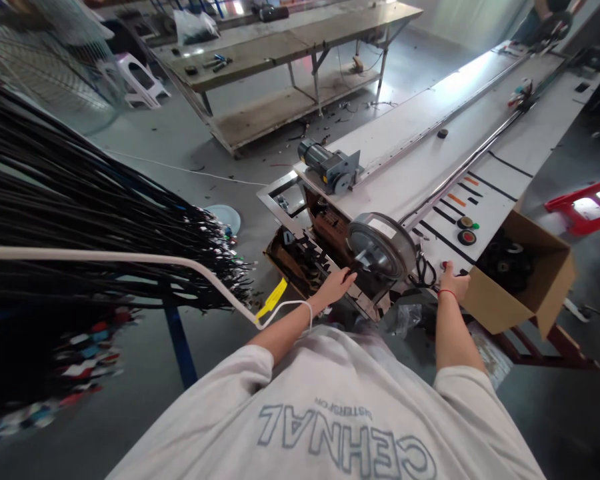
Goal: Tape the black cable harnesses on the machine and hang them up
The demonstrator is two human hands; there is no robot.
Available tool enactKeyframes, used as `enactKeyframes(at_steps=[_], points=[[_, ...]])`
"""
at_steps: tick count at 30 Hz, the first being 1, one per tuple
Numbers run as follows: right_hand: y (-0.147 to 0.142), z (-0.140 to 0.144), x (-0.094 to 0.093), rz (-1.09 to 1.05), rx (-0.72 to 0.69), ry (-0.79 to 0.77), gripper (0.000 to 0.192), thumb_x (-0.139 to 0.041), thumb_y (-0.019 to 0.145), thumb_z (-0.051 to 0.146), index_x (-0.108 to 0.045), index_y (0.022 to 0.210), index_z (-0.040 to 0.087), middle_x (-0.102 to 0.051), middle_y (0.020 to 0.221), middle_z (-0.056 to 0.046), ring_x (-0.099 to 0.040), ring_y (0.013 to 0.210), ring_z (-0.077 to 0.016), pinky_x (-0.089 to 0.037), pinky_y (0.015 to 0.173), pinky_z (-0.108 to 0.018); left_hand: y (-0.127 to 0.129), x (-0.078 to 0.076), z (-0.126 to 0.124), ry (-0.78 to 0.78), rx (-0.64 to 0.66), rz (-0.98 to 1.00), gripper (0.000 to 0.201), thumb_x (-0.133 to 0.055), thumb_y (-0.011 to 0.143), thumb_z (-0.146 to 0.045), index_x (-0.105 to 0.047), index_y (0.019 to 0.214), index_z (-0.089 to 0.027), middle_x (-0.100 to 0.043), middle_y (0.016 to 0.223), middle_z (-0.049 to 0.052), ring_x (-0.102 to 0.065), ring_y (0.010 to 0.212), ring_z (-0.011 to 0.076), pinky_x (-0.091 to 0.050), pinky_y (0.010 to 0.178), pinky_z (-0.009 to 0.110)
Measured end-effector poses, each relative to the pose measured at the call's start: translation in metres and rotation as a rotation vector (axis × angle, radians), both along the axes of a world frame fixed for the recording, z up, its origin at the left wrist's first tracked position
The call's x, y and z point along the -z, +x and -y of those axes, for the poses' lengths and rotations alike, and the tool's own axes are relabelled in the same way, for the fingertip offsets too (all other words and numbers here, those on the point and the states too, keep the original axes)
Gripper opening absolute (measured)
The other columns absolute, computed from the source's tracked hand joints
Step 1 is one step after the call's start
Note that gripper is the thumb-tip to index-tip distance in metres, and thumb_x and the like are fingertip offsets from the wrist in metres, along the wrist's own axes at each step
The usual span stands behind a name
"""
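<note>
— Left hand [336, 285]: reached forward, palm down, fingers loosely extended, tips at a small black part just below the round grey metal flywheel disc [381, 245]. Nothing clearly clasped; contact with the black part likely, hard to confirm.

— And the disc from that hand?

— Ahead and slightly right, touching distance, flat face tilted toward the camera. Nearer the left hand than the right.

— Right hand [453, 282]?

— Resting at the near end of the long white machine bench [505, 143], fingers curled down over a small red button-like thing at the edge. Grip unclear; fingertips hidden. Thin red string round the wrist.

— Between the two hands?

— Disc, plus a loop of black cable [424, 272] just left of the right hand.

— Further out?

— Long axis of bench and its metal rail running away up and right. Grey electric motor [330, 167] beyond the disc. Open brown cardboard box [523, 277] right of the right hand, dark parts inside. Hanging bundle of black wires [80, 220] far left, well apart.
</note>
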State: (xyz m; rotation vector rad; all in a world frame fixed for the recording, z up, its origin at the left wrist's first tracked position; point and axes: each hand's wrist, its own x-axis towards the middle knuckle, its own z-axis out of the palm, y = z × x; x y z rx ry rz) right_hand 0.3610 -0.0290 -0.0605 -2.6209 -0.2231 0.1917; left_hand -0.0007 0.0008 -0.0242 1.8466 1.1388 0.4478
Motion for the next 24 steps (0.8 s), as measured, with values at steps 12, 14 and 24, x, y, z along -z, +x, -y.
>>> enactKeyframes(at_steps=[12,14,24], points=[[-0.005,0.0,-0.005,0.001,0.004,-0.008,0.066,-0.047,0.082,0.07,-0.047,0.117,0.014,-0.058,0.119,-0.025,-0.056,0.113,-0.0385,-0.044,0.095,-0.053,-0.024,0.0,0.003,-0.214,0.096,0.158,0.034,-0.045,0.093,-0.046,-0.057,0.082,-0.016,-0.058,0.059,-0.002,-0.055,0.058,0.0126,-0.041,0.064,0.024],[-0.004,-0.001,-0.004,0.005,0.0,-0.019,0.068,-0.043,0.083,0.072,-0.046,0.118,0.014,-0.058,0.118,-0.025,-0.056,0.113,-0.0389,-0.044,0.094,-0.054,-0.027,0.0,0.003,-0.39,0.067,0.256,0.038,-0.046,0.092,-0.049,-0.059,0.086,-0.014,-0.061,0.064,0.0,-0.056,0.061,0.0126,-0.043,0.064,0.024],[-0.008,-0.002,-0.003,0.05,0.019,0.002,0.06,-0.045,0.085,0.068,-0.05,0.113,0.014,-0.059,0.119,-0.025,-0.057,0.112,-0.0386,-0.045,0.091,-0.047,-0.054,0.007,0.014,-1.109,-0.026,0.561,0.028,-0.056,0.091,-0.037,-0.069,0.091,-0.012,-0.072,0.09,0.012,-0.064,0.086,0.018,-0.049,0.082,0.031]])
